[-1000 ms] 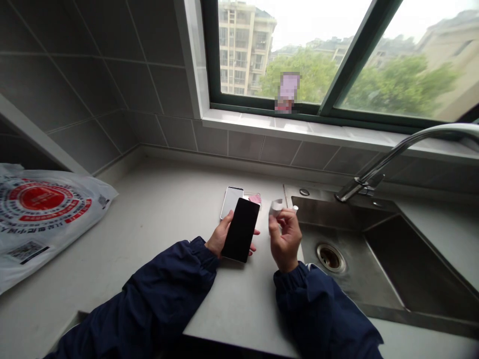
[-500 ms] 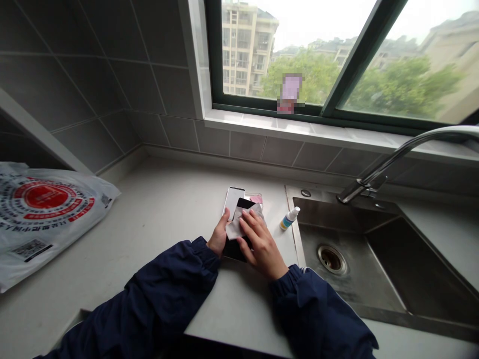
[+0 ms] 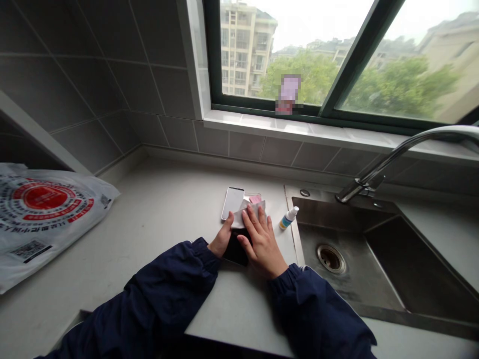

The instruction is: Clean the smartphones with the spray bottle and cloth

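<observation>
A black phone [image 3: 235, 249] lies on the grey counter [image 3: 168, 219]. My left hand [image 3: 222, 240] grips its left edge. My right hand [image 3: 262, 242] lies flat, fingers stretched out, pressing a white wipe [image 3: 239, 218] onto the upper part of the phone's screen. Most of the phone is hidden beneath my right hand and the wipe. A clear screen protector [image 3: 232, 202] lies just beyond the phone, with a small pink item [image 3: 255, 198] beside it. A small white spray bottle [image 3: 288, 218] with a blue label lies right of my right hand.
A steel sink [image 3: 377, 264] with a drain and a curved tap [image 3: 392, 154] fills the right side. A white plastic bag [image 3: 41, 209] with red print lies at the far left. Tiled walls and a window ledge [image 3: 299, 127] stand behind the counter.
My right hand put the spray bottle down, brought the wipe onto the phone, and has slid it up the screen. The phone now rests lower, nearer the counter.
</observation>
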{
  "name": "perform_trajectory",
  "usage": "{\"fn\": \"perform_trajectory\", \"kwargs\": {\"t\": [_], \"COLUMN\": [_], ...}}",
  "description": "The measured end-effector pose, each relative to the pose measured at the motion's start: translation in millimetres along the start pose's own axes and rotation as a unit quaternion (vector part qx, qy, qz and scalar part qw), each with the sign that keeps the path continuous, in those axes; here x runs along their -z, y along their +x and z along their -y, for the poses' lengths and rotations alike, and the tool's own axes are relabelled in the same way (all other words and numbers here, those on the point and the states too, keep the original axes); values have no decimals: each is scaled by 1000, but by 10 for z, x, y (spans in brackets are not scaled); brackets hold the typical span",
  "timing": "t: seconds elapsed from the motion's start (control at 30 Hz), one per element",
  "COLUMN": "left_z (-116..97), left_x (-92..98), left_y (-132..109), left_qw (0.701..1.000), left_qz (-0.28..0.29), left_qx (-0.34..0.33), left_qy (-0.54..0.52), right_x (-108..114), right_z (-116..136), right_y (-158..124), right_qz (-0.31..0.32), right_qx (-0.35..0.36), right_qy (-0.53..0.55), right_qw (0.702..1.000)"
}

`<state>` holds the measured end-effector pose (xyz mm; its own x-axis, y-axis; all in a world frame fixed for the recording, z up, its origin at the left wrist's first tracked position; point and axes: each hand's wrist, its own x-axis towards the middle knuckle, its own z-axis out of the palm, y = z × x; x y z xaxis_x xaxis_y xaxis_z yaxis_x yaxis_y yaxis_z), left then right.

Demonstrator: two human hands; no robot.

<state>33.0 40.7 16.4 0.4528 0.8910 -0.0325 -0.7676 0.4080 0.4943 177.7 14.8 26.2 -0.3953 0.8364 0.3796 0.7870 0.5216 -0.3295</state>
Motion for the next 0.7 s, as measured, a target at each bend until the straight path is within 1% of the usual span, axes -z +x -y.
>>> {"fn": "perform_trajectory", "kwargs": {"t": [0.13, 0.27, 0.37, 0.7], "left_z": [-14, -38, -47, -59], "left_x": [-7, -29, -46, -86], "left_y": [-19, -21, -15, -28], "left_qw": [999, 998, 998, 997], "left_qz": [-33, -63, -64, -65], "left_qx": [13, 18, 15, 28], "left_qy": [-1, -4, -15, -24], "right_x": [13, 20, 21, 25], "right_z": [58, 93, 96, 97], "right_y": [-4, -9, -11, -11], "right_qz": [29, 53, 56, 59], "right_qx": [34, 53, 59, 46], "right_qy": [-30, -35, -31, -21], "right_qw": [999, 997, 996, 997]}}
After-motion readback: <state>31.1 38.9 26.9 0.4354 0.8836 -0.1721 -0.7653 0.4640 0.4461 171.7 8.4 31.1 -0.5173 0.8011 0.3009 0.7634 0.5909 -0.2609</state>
